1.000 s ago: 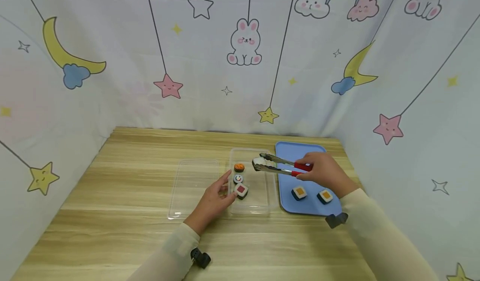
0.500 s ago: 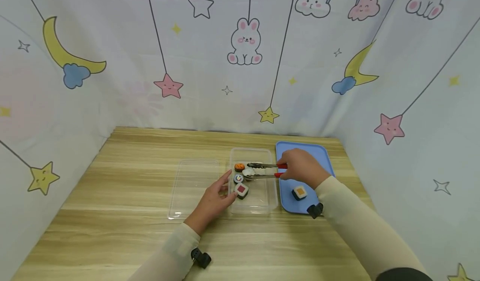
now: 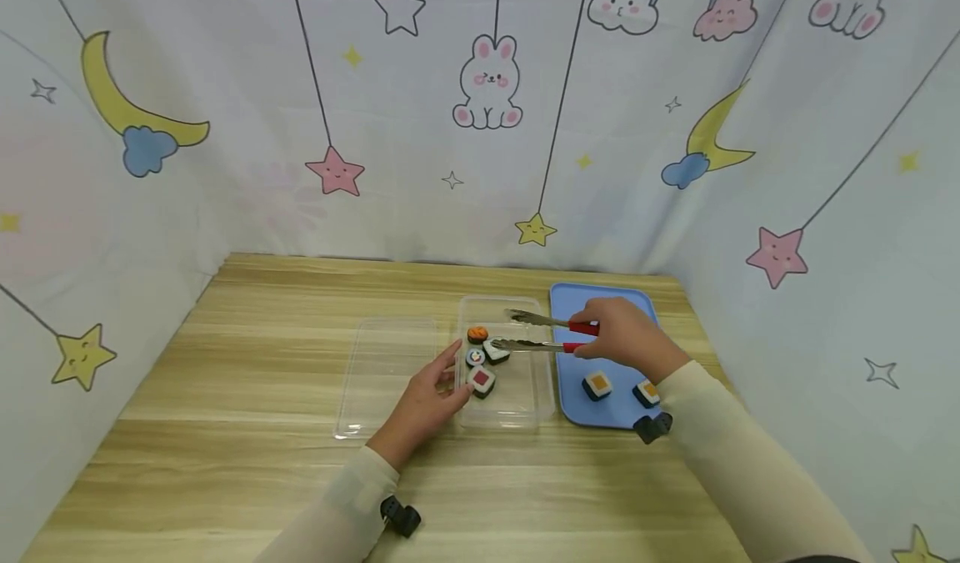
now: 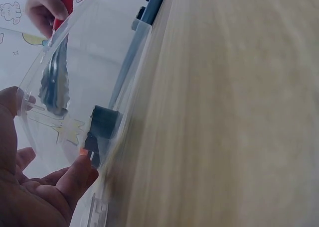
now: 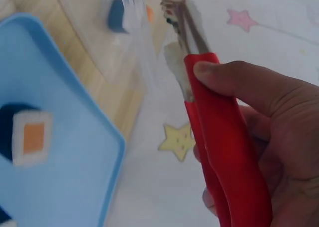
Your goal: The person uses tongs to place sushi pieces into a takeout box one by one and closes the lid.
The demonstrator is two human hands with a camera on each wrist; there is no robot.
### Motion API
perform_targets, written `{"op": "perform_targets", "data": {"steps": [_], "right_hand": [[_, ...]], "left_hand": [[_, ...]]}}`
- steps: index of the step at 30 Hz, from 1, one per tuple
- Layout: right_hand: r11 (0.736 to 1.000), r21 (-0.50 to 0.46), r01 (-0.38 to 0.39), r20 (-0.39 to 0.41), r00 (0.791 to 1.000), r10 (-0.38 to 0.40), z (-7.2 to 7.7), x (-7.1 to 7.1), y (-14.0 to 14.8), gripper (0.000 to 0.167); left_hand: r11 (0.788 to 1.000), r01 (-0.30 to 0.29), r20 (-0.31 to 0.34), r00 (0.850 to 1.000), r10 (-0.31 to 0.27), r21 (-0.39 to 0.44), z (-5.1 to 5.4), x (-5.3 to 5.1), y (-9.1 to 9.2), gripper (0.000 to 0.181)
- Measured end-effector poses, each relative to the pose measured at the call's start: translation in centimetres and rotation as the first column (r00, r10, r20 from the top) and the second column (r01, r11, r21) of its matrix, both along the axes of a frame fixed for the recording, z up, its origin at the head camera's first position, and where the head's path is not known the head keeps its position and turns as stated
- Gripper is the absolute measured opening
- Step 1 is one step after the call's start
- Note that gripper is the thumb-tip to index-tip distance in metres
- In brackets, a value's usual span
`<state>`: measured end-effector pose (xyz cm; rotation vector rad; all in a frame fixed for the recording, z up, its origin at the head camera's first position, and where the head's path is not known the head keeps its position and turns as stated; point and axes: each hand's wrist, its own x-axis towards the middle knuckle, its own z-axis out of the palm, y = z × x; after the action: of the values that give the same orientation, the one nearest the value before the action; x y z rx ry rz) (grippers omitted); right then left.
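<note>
My left hand [image 3: 426,404] holds the left wall of a clear plastic box [image 3: 517,413], its thumb at the rim and its fingers along the side. The box contains an orange-topped sushi [image 3: 477,334], a small round roll [image 3: 476,357], a red-centred roll [image 3: 482,380] and a white-topped roll [image 3: 495,351]. Red-handled tongs [image 5: 219,132] are gripped in my right hand [image 3: 628,336]. Their tips stand apart above the box; the lower arm overlaps the white-topped roll in the head view. Whether it touches that roll, I cannot tell.
A blue tray [image 3: 573,409] stands right of the box. On it lie one orange-centred roll [image 3: 597,385] and another orange-centred roll [image 3: 647,394], partly hidden by my wrist. Left of the box is a clear lid [image 3: 375,379] on the wooden table [image 3: 247,379].
The tongs carried the white-topped roll left into the box and set it beside the small round roll. Their tips then spread and drew back slightly right. My left hand stayed put.
</note>
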<state>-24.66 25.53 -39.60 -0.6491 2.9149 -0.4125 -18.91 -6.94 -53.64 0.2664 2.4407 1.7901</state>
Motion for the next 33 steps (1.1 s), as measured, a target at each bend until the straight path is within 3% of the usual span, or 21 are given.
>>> {"op": "perform_targets", "data": {"steps": [5, 9, 16, 21, 27, 33], "right_hand": [[0.994, -0.064, 0.086, -0.01, 0.996, -0.087, 0.3, 1.1, 4.0, 0.048], [0.985, -0.094, 0.146, -0.012, 0.989, -0.148, 0.0, 2.9, 7.1, 0.052], [0.971, -0.103, 0.215, 0.015, 0.977, -0.215, -1.8, 6.6, 10.8, 0.05], [0.966, -0.101, 0.238, 0.029, 0.971, -0.236, -3.4, 8.5, 12.5, 0.049], [0.963, -0.099, 0.252, 0.042, 0.968, -0.249, -4.8, 9.6, 13.1, 0.047], [0.961, -0.096, 0.26, 0.01, 0.965, -0.26, -5.1, 9.9, 13.1, 0.043]], "left_hand": [[1.0, 0.004, 0.004, 1.0, -0.004, -0.012, 0.1, 0.1, -0.1, 0.076], [1.0, 0.002, 0.014, 1.0, -0.002, -0.009, 0.1, 0.1, -0.1, 0.077], [1.0, 0.006, 0.01, 1.0, -0.006, 0.003, -0.2, -0.1, -0.1, 0.077], [1.0, 0.004, 0.007, 1.0, -0.004, 0.002, -0.3, -0.1, -0.1, 0.076], [1.0, 0.004, 0.008, 1.0, -0.003, -0.009, -0.2, -0.1, -0.1, 0.076], [1.0, 0.007, 0.013, 1.0, -0.007, -0.007, 0.0, 0.0, -0.1, 0.077]]}}
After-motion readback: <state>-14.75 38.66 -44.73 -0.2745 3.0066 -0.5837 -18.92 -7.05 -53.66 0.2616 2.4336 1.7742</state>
